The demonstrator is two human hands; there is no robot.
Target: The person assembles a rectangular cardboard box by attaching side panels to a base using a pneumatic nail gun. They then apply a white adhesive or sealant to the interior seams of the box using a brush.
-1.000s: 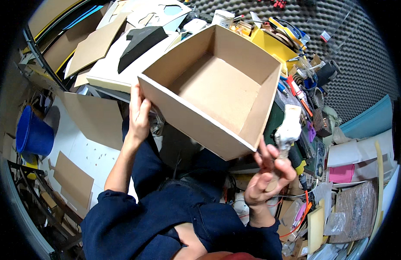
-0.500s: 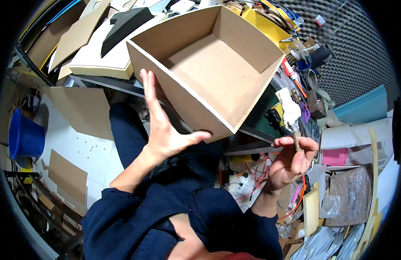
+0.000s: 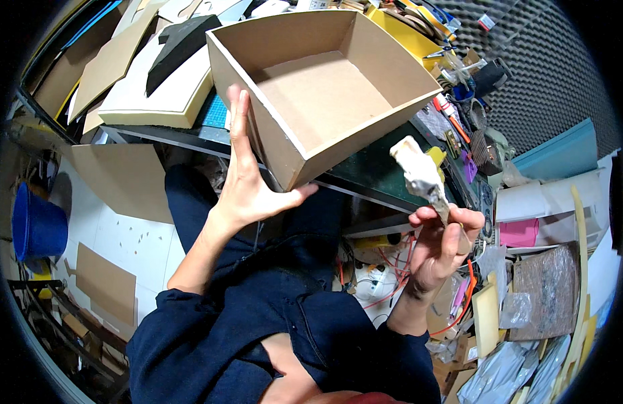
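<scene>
While the left hand (image 3: pixel 246 185) rests, thumb splayed, against 1 box (image 3: pixel 358 137), the right hand (image 3: pixel 438 259) pinches 1 white-smeared tool (image 3: pixel 420 174).

A cluttered workshop: egg-crate foam (image 3: pixel 550 87) covers the wall beyond the workbench (image 3: pixel 368 168), a teal cutting mat (image 3: pixel 216 112) lies on it, brown sheet board (image 3: pixel 119 178) is left of it, and a plastic-wrapped slab (image 3: pixel 547 289) right.
</scene>
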